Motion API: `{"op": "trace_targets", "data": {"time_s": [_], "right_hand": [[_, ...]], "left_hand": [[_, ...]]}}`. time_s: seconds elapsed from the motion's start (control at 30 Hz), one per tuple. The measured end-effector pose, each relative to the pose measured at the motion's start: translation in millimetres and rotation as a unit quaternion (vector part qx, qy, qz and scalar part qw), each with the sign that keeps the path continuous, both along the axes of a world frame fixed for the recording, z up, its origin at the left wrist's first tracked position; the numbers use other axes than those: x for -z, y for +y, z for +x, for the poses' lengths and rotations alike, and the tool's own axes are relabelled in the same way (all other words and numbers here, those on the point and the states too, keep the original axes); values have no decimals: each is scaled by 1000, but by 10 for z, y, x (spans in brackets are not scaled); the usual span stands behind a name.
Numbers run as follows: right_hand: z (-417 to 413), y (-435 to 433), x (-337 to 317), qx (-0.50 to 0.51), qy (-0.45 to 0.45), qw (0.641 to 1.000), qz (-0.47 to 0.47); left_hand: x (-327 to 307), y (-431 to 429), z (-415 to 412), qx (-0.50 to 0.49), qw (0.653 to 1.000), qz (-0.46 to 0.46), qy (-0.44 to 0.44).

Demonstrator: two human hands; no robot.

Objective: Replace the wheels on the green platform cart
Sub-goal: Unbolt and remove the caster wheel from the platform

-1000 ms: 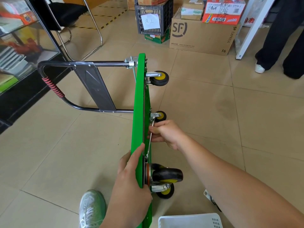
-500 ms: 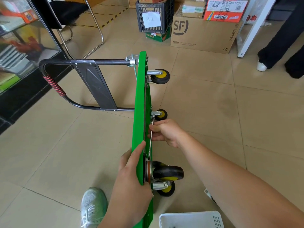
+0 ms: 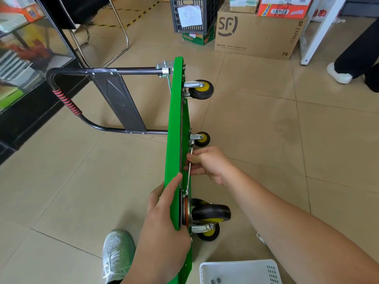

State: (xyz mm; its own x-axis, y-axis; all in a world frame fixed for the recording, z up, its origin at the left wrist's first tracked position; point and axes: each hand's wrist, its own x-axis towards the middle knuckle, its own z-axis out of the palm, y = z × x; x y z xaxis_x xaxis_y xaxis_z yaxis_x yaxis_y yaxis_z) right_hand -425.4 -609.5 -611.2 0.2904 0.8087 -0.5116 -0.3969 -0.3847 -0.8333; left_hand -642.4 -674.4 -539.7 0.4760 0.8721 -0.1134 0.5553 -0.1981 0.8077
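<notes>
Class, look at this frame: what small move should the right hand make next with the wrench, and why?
Probably swing the wrench a short arc: the right hand grips it against the underside of the green platform, its lower end by the large caster, while the left hand steadies the edge.

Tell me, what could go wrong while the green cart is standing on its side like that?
The green platform cart stands on its edge, and only the left hand holds it, so it might tip toward the shoe. The wrench in the right hand could slip off the mount of the small caster, and the knuckles might bang the deck.
</notes>
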Motion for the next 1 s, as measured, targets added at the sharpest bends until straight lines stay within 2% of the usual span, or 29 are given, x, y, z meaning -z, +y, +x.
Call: {"op": "trace_targets", "data": {"time_s": [0.33,0.53,0.63,0.8,0.9,1.0], "right_hand": [[-39,39,-103,-15,21,999,-25],[-129,2,-197,-24,-18,999,-16],[-191,-152,-314,-19,-102,994,46],[-492,-767,-482,-24,-250,949,193],[-486,-922,-439,42,-255,941,219],[-316,-820,-421,92,-194,957,195]], "left_hand": [[-19,-8,-1,1,1000,-3,-3],[-40,-7,-11,4,1000,-9,-2],[-57,-11,-14,6,1000,-10,-1],[-97,-14,-10,8,1000,-12,-6],[-109,-21,-12,5,1000,-18,-11],[-109,-23,-14,3,1000,-13,-7]]}}
